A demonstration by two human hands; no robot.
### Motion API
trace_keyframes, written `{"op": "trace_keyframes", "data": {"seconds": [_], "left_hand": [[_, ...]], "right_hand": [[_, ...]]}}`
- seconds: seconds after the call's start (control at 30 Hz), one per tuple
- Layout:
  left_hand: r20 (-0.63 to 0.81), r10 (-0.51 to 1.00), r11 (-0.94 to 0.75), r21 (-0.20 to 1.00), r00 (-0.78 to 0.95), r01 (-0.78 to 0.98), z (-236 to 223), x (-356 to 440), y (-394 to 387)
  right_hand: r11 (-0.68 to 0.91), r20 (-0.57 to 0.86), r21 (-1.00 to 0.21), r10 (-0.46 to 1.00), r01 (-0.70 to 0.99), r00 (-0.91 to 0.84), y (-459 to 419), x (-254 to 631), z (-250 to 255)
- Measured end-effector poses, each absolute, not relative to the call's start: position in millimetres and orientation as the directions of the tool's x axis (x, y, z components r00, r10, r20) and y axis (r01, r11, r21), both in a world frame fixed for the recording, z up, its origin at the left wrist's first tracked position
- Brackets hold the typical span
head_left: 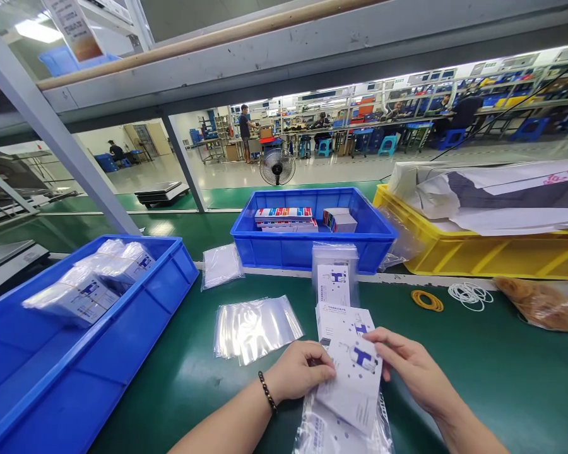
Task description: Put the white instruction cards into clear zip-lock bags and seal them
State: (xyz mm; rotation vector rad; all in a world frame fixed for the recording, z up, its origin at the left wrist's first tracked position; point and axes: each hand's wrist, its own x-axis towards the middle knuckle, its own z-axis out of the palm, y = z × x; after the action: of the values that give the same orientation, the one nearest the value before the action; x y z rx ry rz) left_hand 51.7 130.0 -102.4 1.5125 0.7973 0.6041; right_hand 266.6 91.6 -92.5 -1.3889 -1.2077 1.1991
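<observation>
A white printed booklet (353, 381) with a blue picture is held between my two hands, slightly tilted. My left hand (303, 371), with a beaded bracelet at its wrist, pinches the booklet's left edge between thumb and fingers. On the opposite edge, my right hand (402, 362) grips it with thumb and fingertips. More booklets (331, 318) lie just behind. Under the held one is a clear plastic bag (307, 432) with printed paper showing through. Farther back lies a bagged booklet (334, 284). To the left is a stack of clear plastic bags (258, 328).
A blue bin (142, 328) at left contains banded bagged booklets (89, 287). Another blue bin (312, 246) holds colourful printed stacks. At right are a yellow bin (497, 255), yellow rubber bands (426, 301), white bands (470, 295) and a bag of bands (544, 302). A shelf beam crosses overhead.
</observation>
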Motion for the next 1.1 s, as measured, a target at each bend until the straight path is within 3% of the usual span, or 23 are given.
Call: {"op": "trace_keyframes", "data": {"seconds": [0.1, 0.2, 0.4, 0.6, 0.8, 0.97, 1.1], "left_hand": [[-0.032, 0.800, -0.052, 0.991, 0.599, 0.121, -100.2, 53.5, 127.3], [0.028, 0.823, -0.069, 0.996, 0.567, 0.052, -99.1, 55.7, 125.5], [-0.026, 0.857, 0.042, 0.999, 0.514, -0.019, -98.3, 59.8, 124.6], [-0.109, 0.886, 0.183, 0.975, 0.451, -0.124, -98.9, 64.6, 121.7], [-0.125, 0.885, 0.217, 0.963, 0.449, -0.158, -98.3, 66.3, 120.3], [-0.309, 0.846, 0.370, 0.927, 0.434, -0.063, -100.2, 63.8, 124.4], [-0.316, 0.862, 0.347, 0.938, 0.397, -0.006, -98.5, 64.3, 123.6]], "right_hand": [[-0.027, -0.071, -0.973, 0.980, 0.230, -0.186, 90.6, 253.6, -88.6], [0.034, -0.062, -0.956, 0.947, 0.292, -0.315, 89.8, 243.5, -85.9], [-0.014, -0.130, -0.952, 0.924, 0.307, -0.360, 87.5, 244.4, -87.2], [0.049, -0.112, -0.943, 0.885, 0.329, -0.451, 85.7, 245.4, -85.9], [0.055, -0.099, -0.933, 0.911, 0.355, -0.401, 84.5, 243.5, -80.8], [-0.109, -0.176, -0.956, 0.955, 0.273, -0.237, 83.0, 244.5, -86.4], [-0.156, -0.209, -0.951, 0.960, 0.269, -0.184, 83.5, 241.7, -85.5]]}}
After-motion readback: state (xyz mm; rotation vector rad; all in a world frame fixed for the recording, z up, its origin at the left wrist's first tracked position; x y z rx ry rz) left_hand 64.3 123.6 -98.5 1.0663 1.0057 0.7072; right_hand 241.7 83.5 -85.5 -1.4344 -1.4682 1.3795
